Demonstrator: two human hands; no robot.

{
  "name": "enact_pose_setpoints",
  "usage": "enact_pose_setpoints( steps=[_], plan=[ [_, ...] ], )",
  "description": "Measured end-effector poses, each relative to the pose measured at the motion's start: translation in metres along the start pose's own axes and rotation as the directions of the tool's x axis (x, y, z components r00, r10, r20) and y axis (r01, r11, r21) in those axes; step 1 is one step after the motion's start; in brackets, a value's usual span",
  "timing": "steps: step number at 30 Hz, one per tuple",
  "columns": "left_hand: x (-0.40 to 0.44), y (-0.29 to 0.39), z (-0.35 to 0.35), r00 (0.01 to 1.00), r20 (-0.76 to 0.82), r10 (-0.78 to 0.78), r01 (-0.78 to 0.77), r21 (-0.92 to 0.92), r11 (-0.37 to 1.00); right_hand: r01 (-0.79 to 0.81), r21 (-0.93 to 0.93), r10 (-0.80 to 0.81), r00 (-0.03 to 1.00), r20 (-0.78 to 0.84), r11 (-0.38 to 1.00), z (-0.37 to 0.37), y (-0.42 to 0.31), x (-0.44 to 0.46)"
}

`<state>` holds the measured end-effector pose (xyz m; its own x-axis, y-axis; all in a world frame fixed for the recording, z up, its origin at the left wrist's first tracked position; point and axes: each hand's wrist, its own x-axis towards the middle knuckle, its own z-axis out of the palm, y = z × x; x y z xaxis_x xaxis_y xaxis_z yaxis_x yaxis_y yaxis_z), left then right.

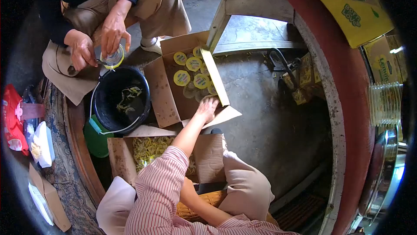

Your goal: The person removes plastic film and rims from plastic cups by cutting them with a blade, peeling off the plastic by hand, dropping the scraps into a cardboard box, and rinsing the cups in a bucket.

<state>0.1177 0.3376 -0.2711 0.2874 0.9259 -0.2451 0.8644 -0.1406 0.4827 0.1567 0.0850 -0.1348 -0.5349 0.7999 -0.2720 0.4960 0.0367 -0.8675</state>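
Observation:
My left hand (207, 108) reaches into the near right corner of an open cardboard box (160, 91). Its fingers are bent downward, and whatever they hold is hidden. Beside them stand several clear plastic cups (181, 78) with yellow printed lids marked "Lemon". My right forearm (204, 204) passes under my left sleeve, which covers the right hand. Between my knees is a second cardboard box (208, 159) holding a heap of thin yellow-green strips (152, 149).
Across from me, another person's hands (115, 28) hold a clear cup (114, 56) and a thin metal utensil over a black bucket (145, 100). A wooden frame (260, 6) stands behind the box. Stacked clear lids (385, 104) are at right, a red pack (14, 117) at left.

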Motion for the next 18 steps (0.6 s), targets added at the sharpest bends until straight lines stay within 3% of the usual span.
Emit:
enact_pose_setpoints(
  steps=[1, 3, 5, 6, 8, 12, 15, 16, 18],
  plan=[
    [0.000, 0.000, 0.009, 0.999, 0.030, -0.035, 0.033, 0.056, 0.998, 0.012, 0.023, -0.012, 1.000, -0.005, 1.000, 0.006, 0.008, -0.005],
    [-0.002, 0.005, 0.023, 0.977, -0.073, -0.199, 0.205, 0.095, 0.974, 0.030, 0.075, -0.026, 0.998, -0.056, 0.997, 0.010, 0.015, -0.009],
    [0.001, 0.009, 0.027, 0.918, -0.039, -0.395, 0.395, -0.015, 0.919, 0.045, 0.137, -0.024, 0.989, -0.148, 0.990, 0.011, 0.013, -0.012],
    [0.003, 0.011, 0.026, 0.895, -0.008, -0.446, 0.445, -0.059, 0.894, -0.127, 0.127, 0.122, 0.992, 0.043, 0.984, 0.007, 0.014, -0.015],
    [0.008, 0.012, 0.022, 0.840, 0.061, -0.539, 0.542, -0.136, 0.829, -0.181, 0.227, 0.177, 0.983, 0.039, 0.957, 0.017, 0.019, -0.020],
    [0.029, 0.003, 0.054, 0.773, -0.248, -0.583, 0.557, -0.175, 0.812, -0.381, 0.546, 0.389, 0.915, 0.106, 0.746, 0.019, 0.022, -0.021],
    [0.040, -0.013, 0.057, 0.784, -0.173, -0.596, 0.535, -0.300, 0.790, -0.365, 0.639, 0.435, 0.899, 0.053, 0.677, 0.025, 0.022, -0.026],
    [0.040, -0.016, 0.054, 0.794, -0.118, -0.596, 0.526, -0.356, 0.772, -0.353, 0.637, 0.416, 0.908, 0.055, 0.685, 0.053, 0.051, -0.032],
    [0.032, -0.022, 0.038, 0.774, -0.030, -0.633, 0.571, -0.398, 0.718, -0.319, 0.477, 0.344, 0.938, 0.038, 0.819, 0.040, 0.035, -0.026]
  ],
)
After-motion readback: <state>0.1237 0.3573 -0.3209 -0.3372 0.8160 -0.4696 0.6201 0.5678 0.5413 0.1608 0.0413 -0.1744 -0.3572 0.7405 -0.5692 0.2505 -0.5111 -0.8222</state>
